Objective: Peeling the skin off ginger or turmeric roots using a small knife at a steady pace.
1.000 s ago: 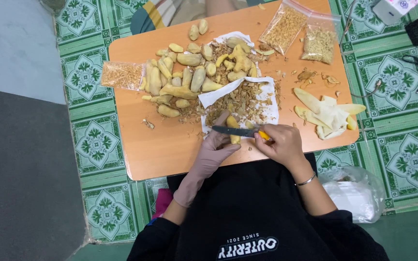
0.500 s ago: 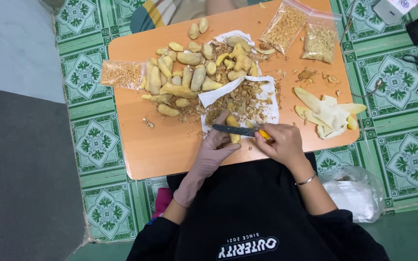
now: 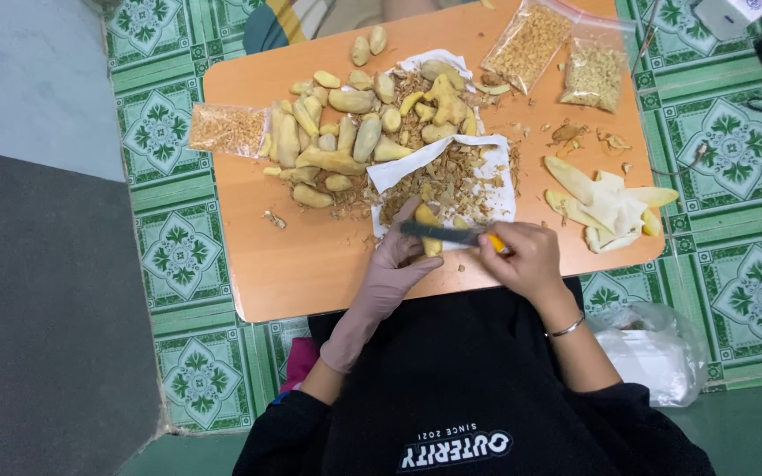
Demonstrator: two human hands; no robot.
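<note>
My left hand [image 3: 396, 262], in a pale glove, holds a yellowish root piece [image 3: 428, 219] upright over the near edge of a low orange table [image 3: 310, 264]. My right hand [image 3: 529, 258] grips a knife [image 3: 447, 234] with a yellow handle, its dark blade laid across the root piece. Both hands sit just in front of a white paper [image 3: 497, 167] covered with brown peelings [image 3: 438, 183].
A heap of unpeeled roots [image 3: 350, 132] fills the table's middle and left. Peeled pale slices [image 3: 606, 204] lie at the right. Three clear bags of chopped bits [image 3: 227, 129] [image 3: 529, 44] [image 3: 594, 72] sit on the table. A plastic bag [image 3: 654, 348] rests on the green tiled floor.
Almost nothing differs; the knife blade has shifted slightly along the root piece while both hands stay in place.
</note>
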